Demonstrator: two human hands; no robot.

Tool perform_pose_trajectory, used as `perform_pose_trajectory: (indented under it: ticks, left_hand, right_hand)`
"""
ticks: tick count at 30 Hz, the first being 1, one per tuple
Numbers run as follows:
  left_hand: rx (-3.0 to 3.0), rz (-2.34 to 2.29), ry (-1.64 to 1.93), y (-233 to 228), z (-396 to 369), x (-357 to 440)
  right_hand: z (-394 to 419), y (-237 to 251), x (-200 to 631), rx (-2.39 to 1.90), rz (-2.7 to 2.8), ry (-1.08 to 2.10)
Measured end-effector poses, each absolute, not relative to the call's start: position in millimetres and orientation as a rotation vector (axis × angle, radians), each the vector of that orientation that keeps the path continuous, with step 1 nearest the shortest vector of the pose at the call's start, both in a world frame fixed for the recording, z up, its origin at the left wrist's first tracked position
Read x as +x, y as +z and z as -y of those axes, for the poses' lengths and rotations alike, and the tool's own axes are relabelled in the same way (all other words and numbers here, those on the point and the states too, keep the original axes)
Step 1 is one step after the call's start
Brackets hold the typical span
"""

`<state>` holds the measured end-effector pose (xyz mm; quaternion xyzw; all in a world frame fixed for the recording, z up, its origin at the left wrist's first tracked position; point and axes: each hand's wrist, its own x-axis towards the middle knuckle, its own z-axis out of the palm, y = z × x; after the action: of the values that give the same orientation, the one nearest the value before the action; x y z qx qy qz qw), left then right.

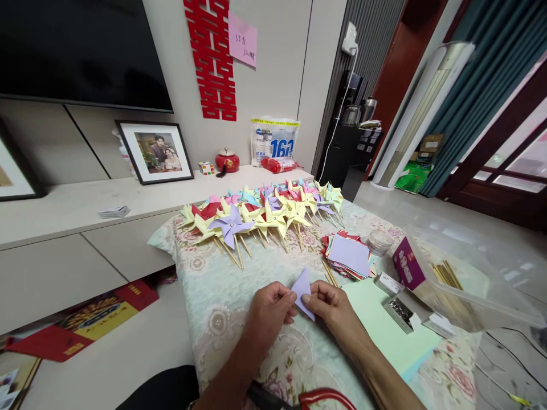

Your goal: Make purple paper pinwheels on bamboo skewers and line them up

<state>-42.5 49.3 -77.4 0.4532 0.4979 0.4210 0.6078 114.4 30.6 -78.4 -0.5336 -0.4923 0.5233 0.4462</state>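
"Purple paper (303,288), all folded, is poking up over the near part of the desk (252,279). Who is holding it?"

"The left hand (268,307) is pinching one side with its grip, and the right hand (332,304) is pinching the other."

"What is lying close by?"

"A pile of paper squares (349,254) is lying past the right hand, near a green sheet (374,316). Farther back, lots of pinwheels (274,218) are crowding together."

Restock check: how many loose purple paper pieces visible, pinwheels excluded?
2: a folded piece between the left hand and right hand, and a flat sheet atop the paper stack. More may be hidden inside.
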Motion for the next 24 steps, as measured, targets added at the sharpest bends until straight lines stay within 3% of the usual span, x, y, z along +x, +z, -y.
perform_pose_trajectory:
  ticks: [11, 24]
  left_hand:
    - [0.958, -1.146, 0.989, -91.7, -48.9, -34.4]
    - [0.86, -1.06, 0.92, -77.6, -44.7, -37.6]
  right_hand:
    - [-31.6, -80.8, 119.6, -1.335, 1.221, 1.259]
    - [-32.1, -72.5, 125.7, -1.242, 0.97, 1.202]
